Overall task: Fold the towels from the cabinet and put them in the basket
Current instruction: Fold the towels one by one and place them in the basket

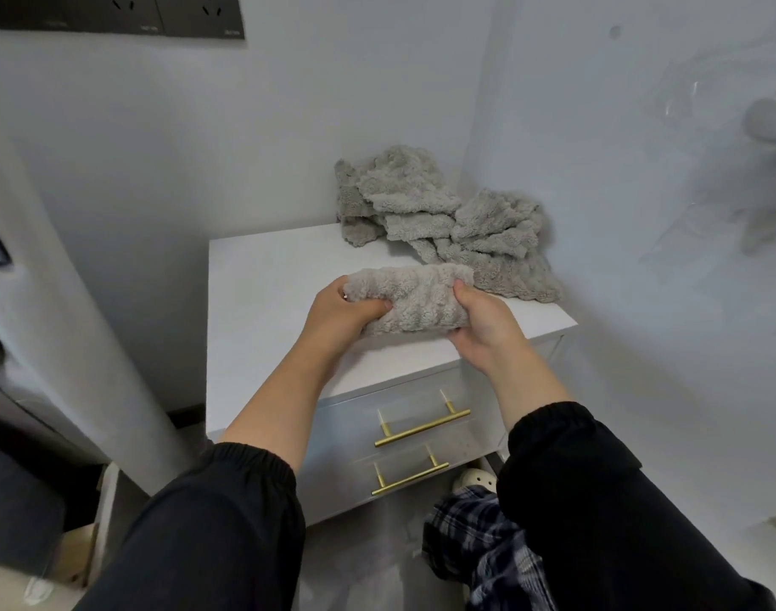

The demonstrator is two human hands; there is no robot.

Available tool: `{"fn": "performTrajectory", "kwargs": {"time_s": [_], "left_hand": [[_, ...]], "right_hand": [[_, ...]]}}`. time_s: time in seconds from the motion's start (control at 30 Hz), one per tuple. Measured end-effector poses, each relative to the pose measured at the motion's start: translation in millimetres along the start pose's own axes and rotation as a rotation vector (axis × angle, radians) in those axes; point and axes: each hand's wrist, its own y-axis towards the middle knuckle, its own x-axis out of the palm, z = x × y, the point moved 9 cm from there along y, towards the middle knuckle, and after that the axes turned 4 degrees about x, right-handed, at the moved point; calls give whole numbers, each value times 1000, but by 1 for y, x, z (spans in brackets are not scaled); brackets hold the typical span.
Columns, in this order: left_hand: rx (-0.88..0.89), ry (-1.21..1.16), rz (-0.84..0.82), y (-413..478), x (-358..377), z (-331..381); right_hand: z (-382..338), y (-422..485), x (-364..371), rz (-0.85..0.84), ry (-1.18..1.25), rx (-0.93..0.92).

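A folded grey fluffy towel is held just above the white cabinet top. My left hand grips its left end and my right hand grips its right end. Behind it, at the back right corner of the cabinet top, lies a crumpled heap of more grey towels, unfolded and overlapping. No basket is in view.
The white cabinet has two drawers with gold bar handles. Walls close in behind and to the right. A pale curved column stands at the left. A plaid trouser leg and a white shoe show below the right sleeve.
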Motion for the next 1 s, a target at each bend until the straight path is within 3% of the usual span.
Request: {"fn": "performTrajectory", "kwargs": {"time_s": [0.17, 0.37, 0.47, 0.53, 0.77, 0.9, 1.0], "left_hand": [[-14, -119, 24, -17, 43, 5], [-83, -5, -190, -51, 134, 2], [-133, 51, -334, -80, 194, -2], [-173, 62, -381, -95, 220, -6], [-478, -78, -419, -148, 284, -73], [-595, -98, -507, -185, 317, -117], [-692, -59, -616, -209, 334, -150]], "right_hand": [[-14, -28, -20, 44, 104, -17], [-78, -104, -120, 458, -460, -345], [-96, -152, -170, 589, -531, -417], [-98, -175, -193, 630, -551, -431], [-101, -252, -242, 500, -822, -465], [-88, -278, -296, 587, -784, -386], [-59, -284, -342, 624, -611, -285]]}}
